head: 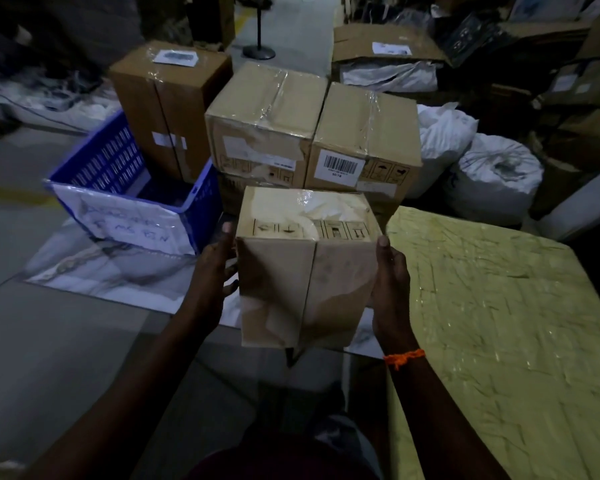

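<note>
Left hand (215,271) grips the left side of a cardboard box (309,271): thumb straight up along the near-left edge, fingertips curled against the side wall. Right hand (390,289) grips the right side, thumb on the upper right corner, its fingers hidden behind the box. Orange thread (404,356) tied round the right wrist.

The box hangs between the two hands, clear of the floor and tilted, with its taped seam facing the person. The far face carries handling symbols and torn pale paper under clear tape.

Just right of the box: a table under crinkled yellow-green cover (499,323). Below and left: a white marbled sheet (101,271) on the floor.

Left and farther: a blue crate (118,161), with a handwritten paper sheet (129,220) across its near wall.

Directly beyond the box: two taped cartons (267,123) side by side, the right one with a barcode label (340,166). A tall carton (170,105) stands behind the crate.

Far right: white sacks (496,174), tied at the top.
</note>
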The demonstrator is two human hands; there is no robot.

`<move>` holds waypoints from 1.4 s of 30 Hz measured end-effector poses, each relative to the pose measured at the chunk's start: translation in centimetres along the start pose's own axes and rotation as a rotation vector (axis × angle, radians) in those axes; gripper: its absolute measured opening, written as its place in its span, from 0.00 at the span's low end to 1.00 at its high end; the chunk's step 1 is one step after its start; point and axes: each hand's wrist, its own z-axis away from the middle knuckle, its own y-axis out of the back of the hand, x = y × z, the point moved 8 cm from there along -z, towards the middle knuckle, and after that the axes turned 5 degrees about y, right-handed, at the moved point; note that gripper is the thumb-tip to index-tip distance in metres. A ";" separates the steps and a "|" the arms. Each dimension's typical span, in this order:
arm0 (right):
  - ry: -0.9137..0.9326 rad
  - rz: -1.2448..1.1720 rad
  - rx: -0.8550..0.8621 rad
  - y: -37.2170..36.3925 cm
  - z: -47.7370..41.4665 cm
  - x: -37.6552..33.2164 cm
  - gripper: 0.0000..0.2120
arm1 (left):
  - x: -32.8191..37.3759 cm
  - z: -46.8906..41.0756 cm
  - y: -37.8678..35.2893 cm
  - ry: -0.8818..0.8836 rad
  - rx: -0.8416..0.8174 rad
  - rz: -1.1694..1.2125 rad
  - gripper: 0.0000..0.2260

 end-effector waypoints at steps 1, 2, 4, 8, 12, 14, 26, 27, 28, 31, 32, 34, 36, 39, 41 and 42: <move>-0.007 0.000 -0.002 0.2 0.3 0.2 0.26 | -0.1 0.4 -0.1 0.014 -0.015 -0.013 0.40; -0.007 0.000 -0.015 0.4 0.6 0.2 0.26 | 0.0 0.7 -0.3 0.026 -0.028 -0.032 0.37; 0.002 0.006 -0.034 0.8 1.0 0.4 0.22 | 0.1 1.0 -0.6 0.035 -0.050 -0.058 0.22; 0.001 -0.014 -0.078 1.3 1.5 1.0 0.14 | -0.3 1.0 -0.5 0.038 -0.048 -0.096 0.14; 0.012 0.007 -0.127 1.6 2.7 1.6 0.12 | -1.0 1.8 0.5 0.032 -0.037 -0.090 0.17; 0.025 0.049 -0.162 1.8 3.0 1.9 0.11 | -1.6 2.2 0.9 0.024 -0.052 -0.115 0.27; -0.008 0.041 -0.244 2.0 3.6 1.9 0.12 | -1.8 2.7 1.2 0.014 -0.099 -0.171 0.34; -0.003 0.060 -0.276 1.8 3.0 1.5 0.13 | -1.1 2.3 1.0 0.010 -0.107 -0.204 0.35; -0.014 0.073 -0.300 1.6 2.2 1.1 0.15 | -0.3 1.9 0.7 0.002 -0.108 -0.243 0.34; -0.093 0.066 -0.375 0.5 0.0 0.3 0.19 | 2.1 0.5 -0.8 -0.020 -0.102 -0.327 0.22; -0.119 0.066 -0.397 -0.1 -0.6 0.2 0.18 | 2.6 0.1 -1.6 -0.021 -0.115 -0.366 0.20; -0.135 0.042 -0.421 -1.1 -1.3 0.2 0.19 | 2.9 -0.2 -2.9 -0.018 -0.136 -0.438 0.16; -0.116 0.050 -0.404 -1.6 -1.5 0.3 0.19 | 2.9 0.0 -3.0 -0.025 -0.134 -0.457 0.14; -0.070 0.036 -0.380 -1.8 -1.3 0.5 0.21 | 2.8 0.5 -1.5 -0.084 -0.158 -0.446 0.21; -0.037 0.013 -0.356 -1.9 -0.8 0.0 0.28 | 3.3 1.3 -0.1 -0.188 -0.164 -0.448 0.27; -0.041 -0.008 -0.333 -2.0 -0.6 0.0 0.31 | 3.5 1.9 0.7 -0.236 -0.148 -0.445 0.29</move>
